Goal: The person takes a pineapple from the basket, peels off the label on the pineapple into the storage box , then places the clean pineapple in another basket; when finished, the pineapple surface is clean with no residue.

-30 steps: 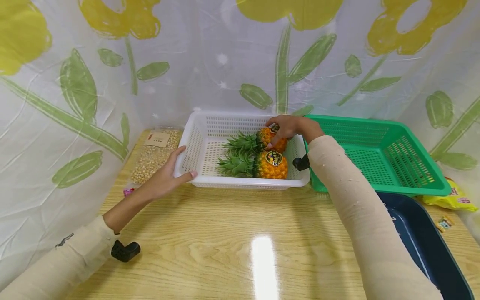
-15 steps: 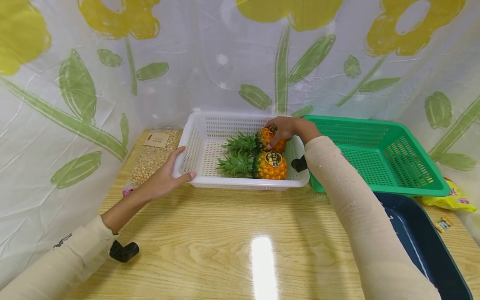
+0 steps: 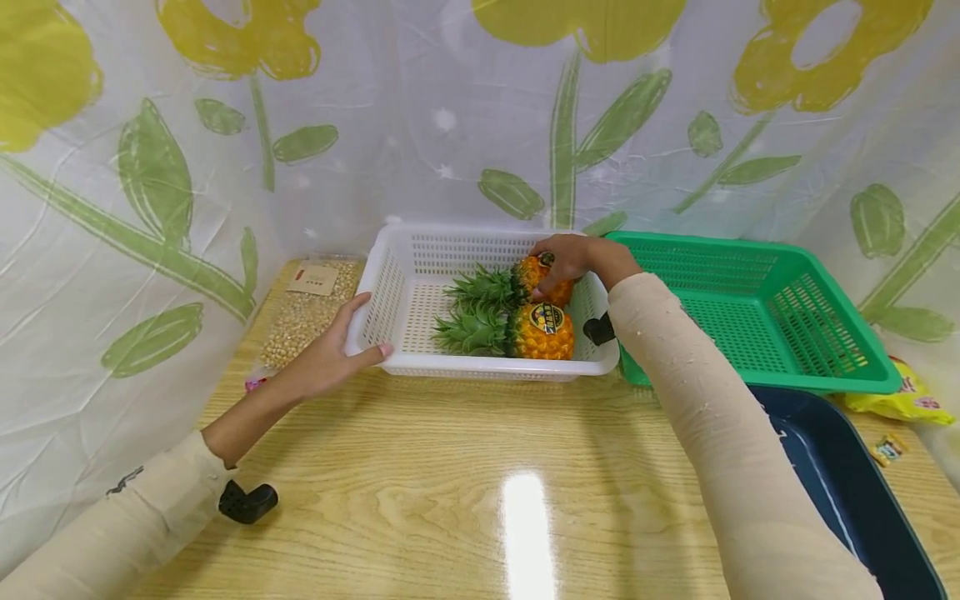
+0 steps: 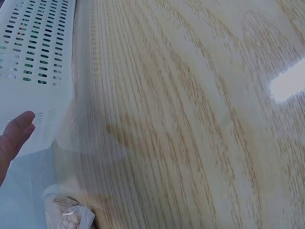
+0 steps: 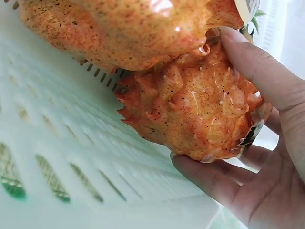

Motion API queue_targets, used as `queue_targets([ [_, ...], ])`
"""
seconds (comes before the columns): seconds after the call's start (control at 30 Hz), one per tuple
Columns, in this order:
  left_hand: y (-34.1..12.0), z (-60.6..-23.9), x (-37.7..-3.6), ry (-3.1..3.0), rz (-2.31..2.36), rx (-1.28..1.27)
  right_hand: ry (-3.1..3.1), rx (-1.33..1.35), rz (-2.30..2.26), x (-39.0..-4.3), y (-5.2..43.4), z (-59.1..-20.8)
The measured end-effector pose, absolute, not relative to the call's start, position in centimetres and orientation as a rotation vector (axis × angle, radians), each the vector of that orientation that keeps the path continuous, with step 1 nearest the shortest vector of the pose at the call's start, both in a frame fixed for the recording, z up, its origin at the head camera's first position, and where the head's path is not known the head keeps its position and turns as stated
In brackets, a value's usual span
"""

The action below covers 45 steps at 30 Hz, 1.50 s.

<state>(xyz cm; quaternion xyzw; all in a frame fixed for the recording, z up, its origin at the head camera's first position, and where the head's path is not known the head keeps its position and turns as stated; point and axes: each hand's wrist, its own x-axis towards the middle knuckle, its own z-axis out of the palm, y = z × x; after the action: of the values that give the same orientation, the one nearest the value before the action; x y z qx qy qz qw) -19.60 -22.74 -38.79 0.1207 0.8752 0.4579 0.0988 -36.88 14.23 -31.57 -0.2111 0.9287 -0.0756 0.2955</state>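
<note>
The right hand [image 3: 567,260] curls around the rear pineapple [image 3: 534,279] at the far right of the white basket [image 3: 390,292], seemingly mid-grasp; lifting it calls for a firm grip on its bumpy, glossy rind. The left hand [image 3: 330,354] clasps the basket's perforated plastic left corner

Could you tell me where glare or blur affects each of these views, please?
Head view: a bright ceiling-light streak glares on the wooden table. Left wrist view: another glare patch at right; the white basket stays fairly sharp. Right wrist view: the held pineapple is sharp, the basket wall soft, highlights on the nearer pineapple.
</note>
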Motion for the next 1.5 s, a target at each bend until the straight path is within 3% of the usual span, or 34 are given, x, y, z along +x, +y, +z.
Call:
queue_targets([
  [1.5,-22.82,-38.56,-19.55,2.563,1.340,0.322,2.507,-0.590,-0.264,-37.23,14.52,-31.99],
])
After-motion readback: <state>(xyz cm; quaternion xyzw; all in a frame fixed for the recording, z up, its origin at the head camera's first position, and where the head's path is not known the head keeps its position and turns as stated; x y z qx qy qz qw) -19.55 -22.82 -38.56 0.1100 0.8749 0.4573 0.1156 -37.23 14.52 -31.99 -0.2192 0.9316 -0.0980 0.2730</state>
